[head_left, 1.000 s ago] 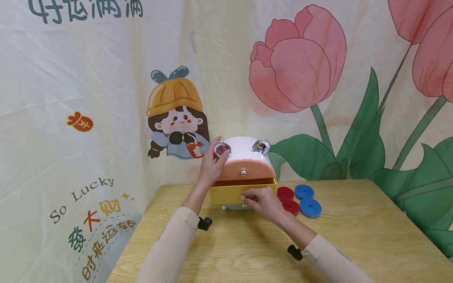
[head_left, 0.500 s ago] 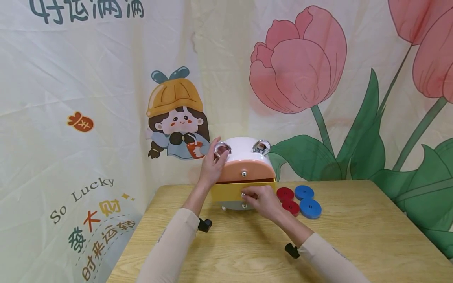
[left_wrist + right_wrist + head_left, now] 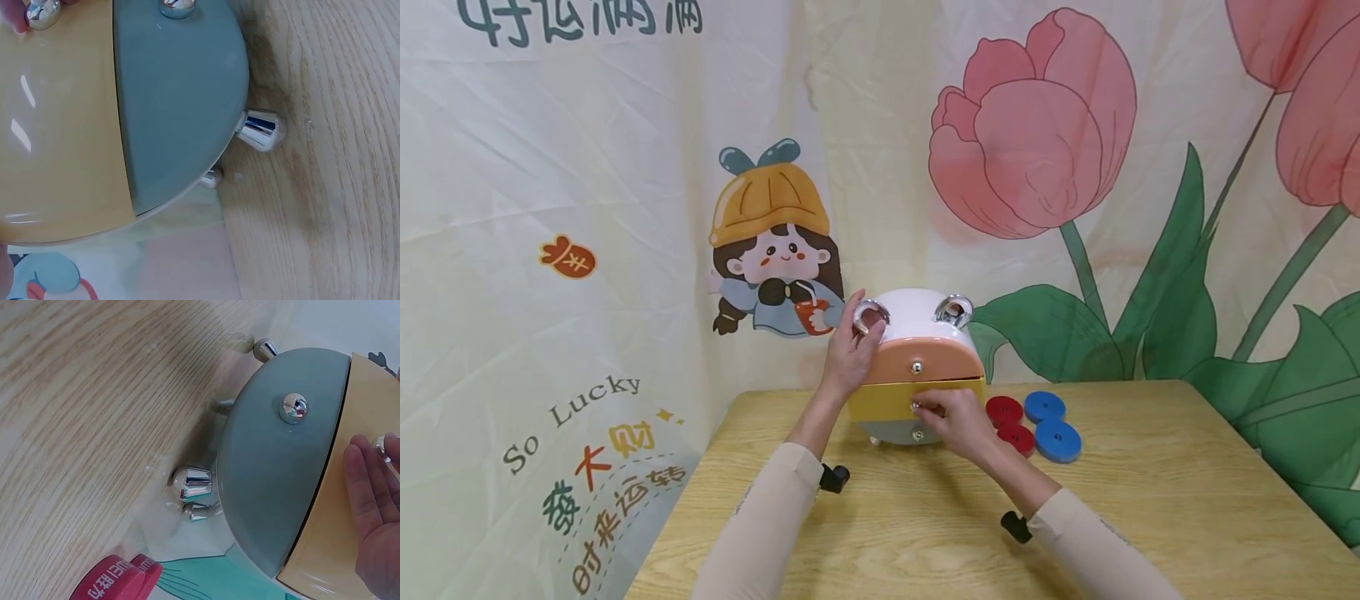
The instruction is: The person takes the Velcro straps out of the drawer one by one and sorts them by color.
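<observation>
A small rounded drawer box (image 3: pixel 913 312) with a white top stands at the back of the table. Its fronts are an orange drawer (image 3: pixel 943 358), a yellow drawer (image 3: pixel 880 402) and a grey-blue drawer (image 3: pixel 181 106), each with a silver knob. My left hand (image 3: pixel 847 357) grips the silver ring-shaped ear (image 3: pixel 871 305) at the box's upper left, thumb in front. With the right hand (image 3: pixel 962 423) I pinch the yellow drawer's knob (image 3: pixel 380 446). That drawer sits almost flush, a thin dark line along its upper edge.
Right of the box, two red tape rolls (image 3: pixel 1004 410) and two blue tape rolls (image 3: pixel 1057 440) lie flat on the wooden table (image 3: pixel 1150 467). Short silver feet (image 3: pixel 261 129) hold the box up. A printed cloth (image 3: pixel 880 167) hangs close behind.
The yellow drawer has slid back into the box, its top gap shrinking to a thin line. My right hand moved inward with the knob; the left hand stayed on the ear.
</observation>
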Available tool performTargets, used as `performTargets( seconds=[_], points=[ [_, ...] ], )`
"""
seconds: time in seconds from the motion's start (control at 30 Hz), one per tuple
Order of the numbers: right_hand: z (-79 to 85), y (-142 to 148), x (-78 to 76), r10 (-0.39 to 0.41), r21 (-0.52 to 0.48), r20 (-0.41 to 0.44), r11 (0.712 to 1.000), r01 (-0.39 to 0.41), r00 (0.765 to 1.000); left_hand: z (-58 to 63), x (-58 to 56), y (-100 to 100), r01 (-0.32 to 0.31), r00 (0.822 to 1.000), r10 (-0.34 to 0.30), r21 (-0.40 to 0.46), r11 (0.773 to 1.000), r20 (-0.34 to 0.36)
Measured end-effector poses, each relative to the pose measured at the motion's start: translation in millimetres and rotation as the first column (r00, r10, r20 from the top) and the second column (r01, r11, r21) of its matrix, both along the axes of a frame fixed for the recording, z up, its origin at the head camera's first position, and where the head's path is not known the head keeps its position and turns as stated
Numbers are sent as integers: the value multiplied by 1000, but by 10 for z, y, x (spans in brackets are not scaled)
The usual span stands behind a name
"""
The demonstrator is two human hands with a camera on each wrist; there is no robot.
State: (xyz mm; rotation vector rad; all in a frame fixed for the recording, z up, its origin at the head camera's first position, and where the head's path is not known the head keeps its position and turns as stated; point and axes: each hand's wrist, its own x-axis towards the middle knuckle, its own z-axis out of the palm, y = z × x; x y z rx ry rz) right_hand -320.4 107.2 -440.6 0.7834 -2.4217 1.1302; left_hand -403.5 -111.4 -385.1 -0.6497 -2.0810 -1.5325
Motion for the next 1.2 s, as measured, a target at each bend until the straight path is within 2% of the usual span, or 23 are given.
performTargets(
  seconds=[0.47,0.73,1.03,1.2],
  points=[
    [-3,6,-47,8,-11,0,1000,-8,1000,-62,39,8,-36,999,37,-85,996,6],
    [-20,1,-61,4,-11,-44,1000,-5,999,-112,8,33,-79,997,77,-72,994,-21],
    [-64,29,0,32,-5,-90,999,-33,995,-101,38,58,-110,994,109,-51,993,-28],
    [-128,57,3,87,76,-102,994,-80,991,-101,41,68,-134,990,132,-48,990,-43]
  ],
)
